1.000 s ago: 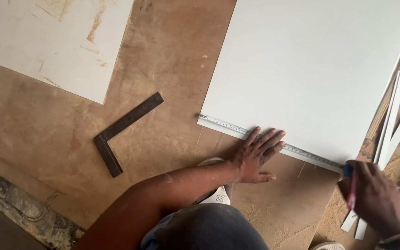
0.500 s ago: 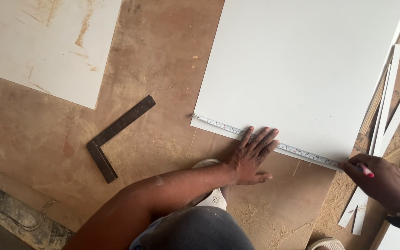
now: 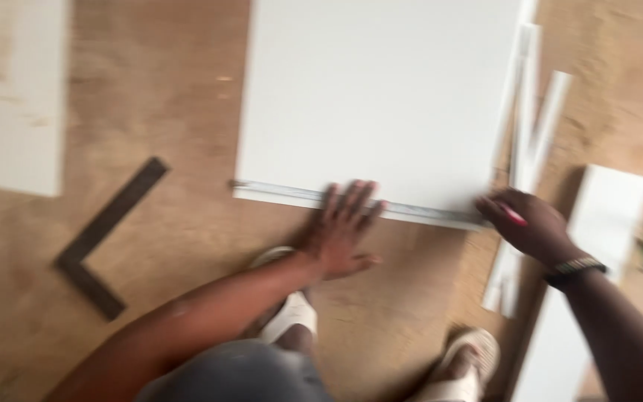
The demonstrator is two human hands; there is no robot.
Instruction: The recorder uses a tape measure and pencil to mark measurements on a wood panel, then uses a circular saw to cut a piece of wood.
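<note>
Brown plywood flooring, scuffed and dusty, fills the frame from edge to edge and is the work surface we kneel on. On it, in the upper middle of the frame, lies a large white rectangular board, flat, with its near edge running across the centre.

Along that near edge sits a long silver metal ruler. Its long axis runs from left of centre to right of centre, dipping slightly toward the right, and it lies on the board just inside the edge.

Our left hand is flat and spread, fingers pointing toward the top of the frame, pressing down on the ruler near its middle; it grips nothing, it only pins. Our right hand is at the ruler's right end, touching or just beside it, closed around a slim red pencil whose tip points toward the left, toward the ruler. So the right hand is the nearer one to that end, and the ruler stretches away from it toward the left.

At centre left of the frame, well apart from the board, lies a dark metal L-shaped square. Narrow white offcut strips lean and cross at the right of the board, and another white panel shows at the upper left. 2 pale sandals are at the bottom. The picture is blurred, so finer detail is lost.
</note>
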